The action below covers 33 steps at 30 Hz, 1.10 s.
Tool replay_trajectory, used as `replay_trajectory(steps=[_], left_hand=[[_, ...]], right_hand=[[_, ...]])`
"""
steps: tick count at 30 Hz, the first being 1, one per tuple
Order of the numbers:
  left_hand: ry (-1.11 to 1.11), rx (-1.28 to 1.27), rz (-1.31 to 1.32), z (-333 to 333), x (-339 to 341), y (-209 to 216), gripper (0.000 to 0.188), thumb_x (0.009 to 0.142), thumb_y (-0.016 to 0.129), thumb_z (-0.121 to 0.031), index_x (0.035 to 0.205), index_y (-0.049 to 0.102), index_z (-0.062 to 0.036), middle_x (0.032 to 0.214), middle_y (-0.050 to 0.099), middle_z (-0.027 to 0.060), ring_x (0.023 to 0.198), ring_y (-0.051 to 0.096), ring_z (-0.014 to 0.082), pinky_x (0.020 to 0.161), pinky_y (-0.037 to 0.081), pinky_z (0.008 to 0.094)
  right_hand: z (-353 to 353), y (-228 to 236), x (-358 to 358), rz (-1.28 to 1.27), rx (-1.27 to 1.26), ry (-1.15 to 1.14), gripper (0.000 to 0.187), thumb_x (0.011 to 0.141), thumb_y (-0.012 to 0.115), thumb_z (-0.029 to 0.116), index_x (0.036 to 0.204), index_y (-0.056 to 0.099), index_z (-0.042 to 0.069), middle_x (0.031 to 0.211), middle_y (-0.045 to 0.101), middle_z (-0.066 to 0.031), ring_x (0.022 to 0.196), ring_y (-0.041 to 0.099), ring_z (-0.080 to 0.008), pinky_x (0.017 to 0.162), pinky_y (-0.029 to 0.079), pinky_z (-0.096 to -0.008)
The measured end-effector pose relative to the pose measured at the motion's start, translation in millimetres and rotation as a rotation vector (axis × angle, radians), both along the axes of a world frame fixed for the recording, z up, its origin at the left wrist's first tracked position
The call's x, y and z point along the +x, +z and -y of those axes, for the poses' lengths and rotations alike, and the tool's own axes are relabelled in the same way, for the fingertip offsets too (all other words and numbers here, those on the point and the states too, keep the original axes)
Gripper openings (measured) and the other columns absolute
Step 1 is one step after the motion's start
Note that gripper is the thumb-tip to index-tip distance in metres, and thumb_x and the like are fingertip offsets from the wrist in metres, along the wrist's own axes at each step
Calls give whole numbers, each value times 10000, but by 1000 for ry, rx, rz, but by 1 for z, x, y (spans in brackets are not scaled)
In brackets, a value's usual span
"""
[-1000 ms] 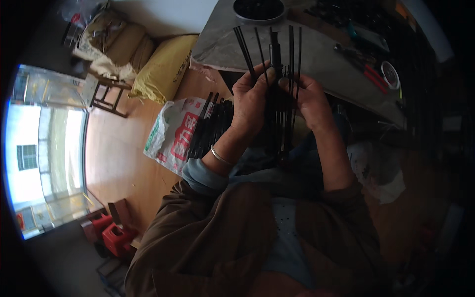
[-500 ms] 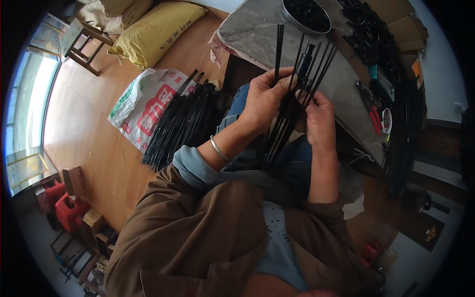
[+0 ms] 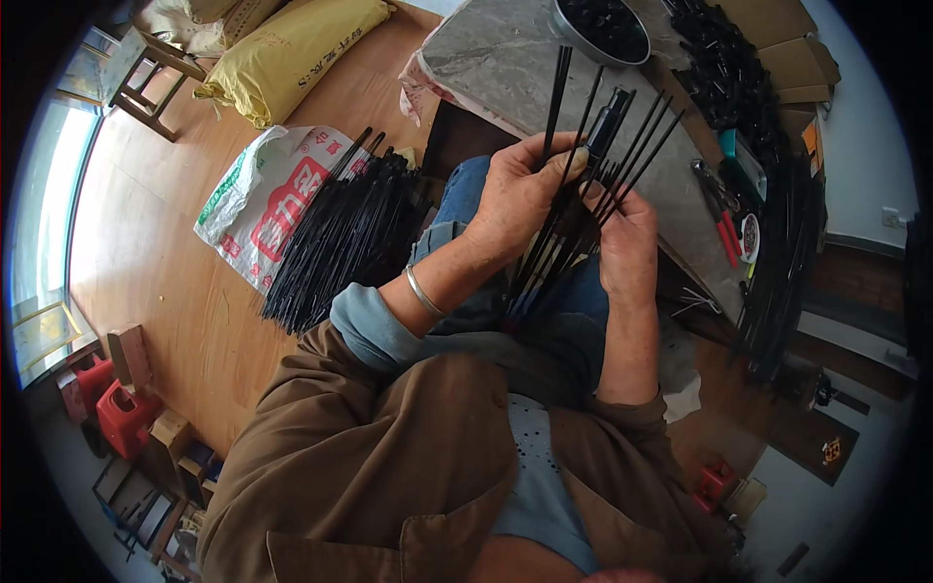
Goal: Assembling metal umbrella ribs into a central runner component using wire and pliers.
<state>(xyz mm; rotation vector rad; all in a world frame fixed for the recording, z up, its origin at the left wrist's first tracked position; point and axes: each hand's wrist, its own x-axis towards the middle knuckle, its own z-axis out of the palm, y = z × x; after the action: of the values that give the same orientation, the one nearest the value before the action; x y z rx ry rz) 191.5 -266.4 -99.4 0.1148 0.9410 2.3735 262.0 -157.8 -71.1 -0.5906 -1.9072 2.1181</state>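
In front of my lap, both hands hold a fanned bunch of thin black rods [image 3: 541, 258], with a glossy black cylindrical fitting [image 3: 607, 119] standing among their upper ends. My left hand [image 3: 515, 199] is closed, thumb and fingers pinching at the base of the fitting and the rods beside it. Closed around the rods from the other side is my right hand [image 3: 629, 243], its thumb close to the left thumb. The fingertips partly hide where rods and fitting meet. On the floor to the left, a large pile of similar black rods [image 3: 345, 238] rests partly on a white printed sack [image 3: 277, 194].
The grey table [image 3: 486, 63] ahead bears a metal bowl [image 3: 564, 41] of small black parts, a heap of black pieces [image 3: 719, 68], and red-handled pliers [image 3: 727, 233]. Yellow sacks [image 3: 292, 63] and a wooden stool [image 3: 146, 83] stand far left; red plastic containers [image 3: 126, 418] sit left.
The fitting and the rods' upper ends have tilted slightly to the right and spread a little. Both hands keep their hold; the whole view has shifted slightly.
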Motion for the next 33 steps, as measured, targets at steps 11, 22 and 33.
replay_trajectory(steps=[11, 22, 33], left_hand=[[-8, -44, -35, -9, 11, 10, 216, 908, 623, -83, 1091, 629, 33, 896, 667, 37, 771, 604, 63, 688, 514, 203], [-35, -10, -51, -12, 16, 10, 238, 900, 627, -70, 1122, 630, 18, 903, 669, 22, 772, 600, 56, 692, 510, 201], [-44, -70, -137, -7, 22, 18, 249, 915, 618, -87, 1149, 621, -1, 911, 668, 12, 780, 593, 46, 695, 503, 197]], right_hand=[[-6, 7, 12, -29, 19, -26, 153, 880, 682, 165, 905, 674, 14, 757, 640, 15, 635, 587, -55, 580, 490, -207], [-14, 1, 22, -37, -52, 7, 165, 918, 636, 178, 968, 656, 22, 804, 633, 28, 683, 566, -29, 593, 461, -182], [-16, 8, 24, 30, -118, 10, 152, 926, 623, 190, 938, 664, 44, 789, 628, 35, 671, 563, -32, 578, 454, -182]])
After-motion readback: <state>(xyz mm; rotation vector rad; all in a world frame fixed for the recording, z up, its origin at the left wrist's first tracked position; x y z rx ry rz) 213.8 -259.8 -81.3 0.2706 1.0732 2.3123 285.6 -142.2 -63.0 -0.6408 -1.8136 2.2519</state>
